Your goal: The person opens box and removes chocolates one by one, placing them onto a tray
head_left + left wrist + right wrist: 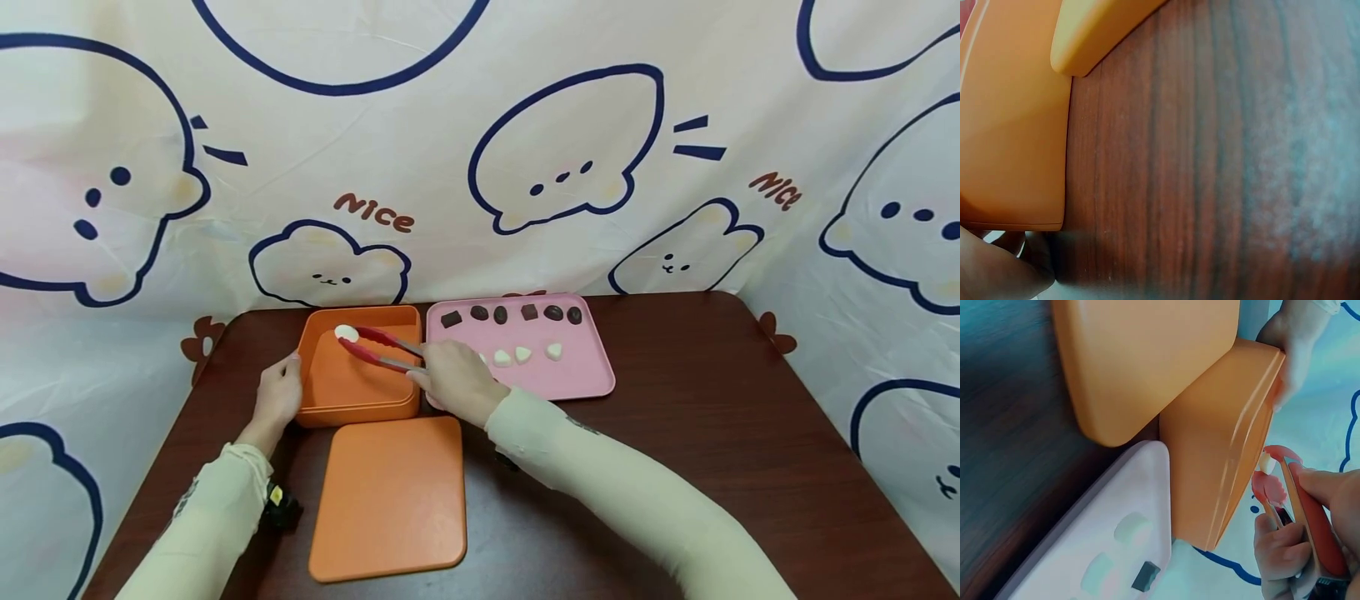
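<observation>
At the box's left wall my left hand grips the side of an open orange box, thumb at the rim. My right hand holds metal tongs with red tips, reaching in from the right. Between the tips is a small white piece, like a white chocolate, held over the box's far left part. The right wrist view shows the tongs with the pale piece pinched above the box rim. Only part of the left hand shows in the left wrist view.
A pink tray stands right of the box, with several dark chocolates in the back row and several white pieces nearer. The orange lid lies flat in front of the box. A printed cloth hangs behind the dark wooden table.
</observation>
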Demonstrator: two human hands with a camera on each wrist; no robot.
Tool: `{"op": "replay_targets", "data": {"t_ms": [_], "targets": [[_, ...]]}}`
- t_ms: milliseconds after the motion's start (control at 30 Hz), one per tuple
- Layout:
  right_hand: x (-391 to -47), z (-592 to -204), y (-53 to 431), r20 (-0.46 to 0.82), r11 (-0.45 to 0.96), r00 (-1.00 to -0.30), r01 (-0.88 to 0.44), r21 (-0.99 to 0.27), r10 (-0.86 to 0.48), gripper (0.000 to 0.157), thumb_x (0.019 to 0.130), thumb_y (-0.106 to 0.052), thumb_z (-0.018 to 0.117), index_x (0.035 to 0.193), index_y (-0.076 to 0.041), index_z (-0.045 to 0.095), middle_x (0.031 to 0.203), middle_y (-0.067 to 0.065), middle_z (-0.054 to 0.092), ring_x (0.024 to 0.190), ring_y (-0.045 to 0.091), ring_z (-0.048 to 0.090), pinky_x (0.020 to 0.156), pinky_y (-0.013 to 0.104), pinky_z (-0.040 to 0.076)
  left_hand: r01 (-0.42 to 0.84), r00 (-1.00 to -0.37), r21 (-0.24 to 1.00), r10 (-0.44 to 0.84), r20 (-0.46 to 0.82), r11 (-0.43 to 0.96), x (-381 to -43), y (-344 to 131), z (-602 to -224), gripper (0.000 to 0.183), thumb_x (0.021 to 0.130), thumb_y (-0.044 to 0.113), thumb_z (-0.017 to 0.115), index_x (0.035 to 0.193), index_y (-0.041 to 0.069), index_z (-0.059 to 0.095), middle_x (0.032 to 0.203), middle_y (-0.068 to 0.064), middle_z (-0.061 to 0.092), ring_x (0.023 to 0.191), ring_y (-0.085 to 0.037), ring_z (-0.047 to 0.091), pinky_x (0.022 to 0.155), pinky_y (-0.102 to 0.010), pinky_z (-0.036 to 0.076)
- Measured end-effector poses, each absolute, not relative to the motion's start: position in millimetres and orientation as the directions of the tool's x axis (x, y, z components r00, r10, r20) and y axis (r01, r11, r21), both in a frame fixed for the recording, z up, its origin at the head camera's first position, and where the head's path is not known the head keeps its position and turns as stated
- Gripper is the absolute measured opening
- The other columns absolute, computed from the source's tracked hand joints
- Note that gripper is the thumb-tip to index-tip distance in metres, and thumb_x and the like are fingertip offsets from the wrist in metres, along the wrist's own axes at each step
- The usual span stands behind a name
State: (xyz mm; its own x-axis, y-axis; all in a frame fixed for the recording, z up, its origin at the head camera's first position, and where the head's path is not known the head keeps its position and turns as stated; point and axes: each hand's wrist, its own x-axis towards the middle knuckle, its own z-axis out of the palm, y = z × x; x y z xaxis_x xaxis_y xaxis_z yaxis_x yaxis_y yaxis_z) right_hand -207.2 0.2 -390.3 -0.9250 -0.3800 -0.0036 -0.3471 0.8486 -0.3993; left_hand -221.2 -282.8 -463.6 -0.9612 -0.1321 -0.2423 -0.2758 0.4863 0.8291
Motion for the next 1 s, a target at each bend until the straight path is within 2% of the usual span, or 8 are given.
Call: {"op": "replay_targets", "data": {"t_ms": [133,233,367,467,800,1000], "targets": [[-202.5,-389.7,14.3,0.063,0.844,-0.916,-0.391,-0.368,-0.397,0.029,0.098,-0.038,0.067,0.104,-0.01,0.072,0.077,0.0,0.066,0.068,0.014,0.057,0.061,0.026,0.052,-0.268,-0.963,0.829,-0.122,-0.239,0.492,-220.8,-283.6,-463.1,0.066,0.109,0.048,0.01,0.163,0.011,0.013,0.169,-0.02,0.013,0.155,-0.044,0.015,0.124,-0.063,0.02],[-198.6,-389.2,24.9,0.088,0.836,-0.911,-0.405,-0.371,-0.402,0.029,0.098,-0.037,0.068,0.106,-0.01,0.072,0.078,0.001,0.066,0.068,0.016,0.058,0.058,0.028,0.051,-0.264,-0.964,0.829,-0.123,-0.234,0.492,-221.0,-283.7,-464.0,0.066,0.109,0.049,0.011,0.163,0.011,0.014,0.169,-0.02,0.013,0.155,-0.044,0.016,0.124,-0.063,0.02],[-193.1,-390.6,38.9,0.099,0.832,-0.912,-0.404,-0.38,-0.398,0.026,0.097,-0.036,0.07,0.099,-0.01,0.071,0.069,-0.001,0.061,0.064,0.015,0.056,0.051,0.025,0.043,-0.259,-0.966,0.832,-0.108,-0.237,0.49,-221.2,-283.8,-466.0,0.066,0.109,0.049,0.01,0.163,0.011,0.012,0.169,-0.02,0.012,0.155,-0.045,0.014,0.124,-0.064,0.02],[-189.2,-393.3,49.6,0.106,0.824,-0.912,-0.404,-0.396,-0.396,0.026,0.096,-0.035,0.071,0.098,-0.009,0.071,0.065,-0.002,0.058,0.061,0.015,0.054,0.051,0.026,0.041,-0.257,-0.966,0.834,-0.104,-0.237,0.488,-221.3,-283.5,-466.4,0.065,0.109,0.048,0.01,0.163,0.012,0.012,0.17,-0.018,0.011,0.155,-0.044,0.013,0.124,-0.064,0.019],[-172.4,-398.2,85.7,0.147,0.824,-0.918,-0.395,-0.407,-0.367,0.036,0.094,-0.032,0.074,0.119,-0.006,0.073,0.067,-0.002,0.055,0.062,0.014,0.05,0.055,0.029,0.044,-0.251,-0.968,0.834,-0.104,-0.229,0.492,-221.9,-282.8,-466.5,0.063,0.109,0.045,0.01,0.163,0.012,0.012,0.17,-0.016,0.01,0.156,-0.042,0.011,0.125,-0.063,0.018],[-164.3,-402.3,107.2,0.163,0.83,-0.925,-0.381,-0.407,-0.344,0.036,0.093,-0.031,0.075,0.12,-0.007,0.072,0.078,0.001,0.066,0.066,0.015,0.051,0.06,0.031,0.047,-0.252,-0.967,0.833,-0.111,-0.228,0.493,-220.5,-282.2,-466.7,0.063,0.109,0.046,0.01,0.163,0.012,0.012,0.17,-0.017,0.01,0.156,-0.043,0.012,0.124,-0.063,0.019]]}}
